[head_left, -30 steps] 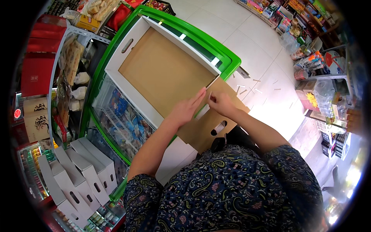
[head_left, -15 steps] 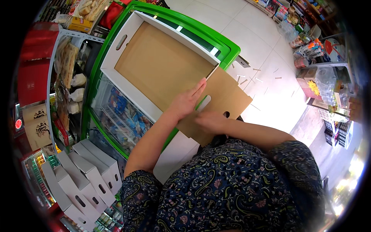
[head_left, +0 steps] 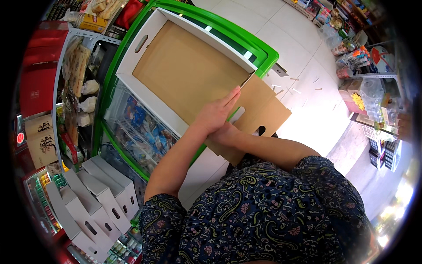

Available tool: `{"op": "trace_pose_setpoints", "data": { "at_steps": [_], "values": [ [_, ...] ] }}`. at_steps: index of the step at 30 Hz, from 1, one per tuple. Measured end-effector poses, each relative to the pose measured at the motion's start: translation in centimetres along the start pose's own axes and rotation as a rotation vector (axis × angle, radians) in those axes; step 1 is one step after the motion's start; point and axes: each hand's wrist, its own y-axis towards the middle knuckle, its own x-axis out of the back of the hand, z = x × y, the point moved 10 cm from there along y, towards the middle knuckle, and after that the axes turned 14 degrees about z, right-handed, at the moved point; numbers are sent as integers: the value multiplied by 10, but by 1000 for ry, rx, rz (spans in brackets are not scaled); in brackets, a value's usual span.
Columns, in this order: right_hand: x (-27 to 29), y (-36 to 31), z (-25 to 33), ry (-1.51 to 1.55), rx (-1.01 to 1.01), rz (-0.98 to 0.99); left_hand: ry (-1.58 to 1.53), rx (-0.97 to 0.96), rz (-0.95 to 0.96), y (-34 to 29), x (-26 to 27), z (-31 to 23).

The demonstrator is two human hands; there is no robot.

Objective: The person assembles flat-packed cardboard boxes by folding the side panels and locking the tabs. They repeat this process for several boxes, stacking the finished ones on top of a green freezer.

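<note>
A shallow cardboard box (head_left: 184,66), brown inside with white walls, lies slanted on a green-rimmed chest freezer (head_left: 268,55). Its near end flap (head_left: 268,103) is folded out flat toward me and has oblong cut-outs. My left hand (head_left: 216,113) presses along the fold at that end, fingers stretched out and close together. Just below it, my right hand (head_left: 225,134) is tucked against the left wrist over the flap's left part. The right fingers are hidden behind the left hand, so their grip does not show.
Several folded white boxes (head_left: 94,207) with hand holes stand at the lower left. Shelves with packaged goods (head_left: 72,83) line the left side. Cardboard scraps (head_left: 296,90) litter the tiled floor right of the freezer. More goods (head_left: 358,57) stand at the far right.
My right hand has moved left along the flap and up against my left wrist. The left hand stays at the fold; the whole view has shifted slightly.
</note>
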Motion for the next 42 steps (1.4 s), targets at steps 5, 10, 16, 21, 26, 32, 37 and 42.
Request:
{"op": "trace_pose_setpoints", "data": {
  "at_steps": [5, 10, 16, 21, 26, 32, 37, 42],
  "values": [
    [30, -52, -19, -228, -283, 277, -14, -49, -29, 6, -1, 1],
    [167, -190, -103, -521, -733, 1, -5, -104, -149, -2, -1, 0],
    [179, -219, -177, 289, -780, -268, 15, -84, -91, 4, 0, -2],
    [149, -164, -163, 779, -591, 76, -79, -60, -40, 4, -3, 0],
    [191, -140, -111, 1033, -447, 48, -135, -57, -41, 9, -17, 7],
    [236, -99, -88, 645, -94, -84, -263, 92, 159, 8, -9, 8],
    [240, -97, -111, 548, -70, -10, -52, -61, -20, 6, -14, 8],
    [237, -89, -82, 527, 98, 140, -154, -32, -2, 7, -17, 12]
  ]
}}
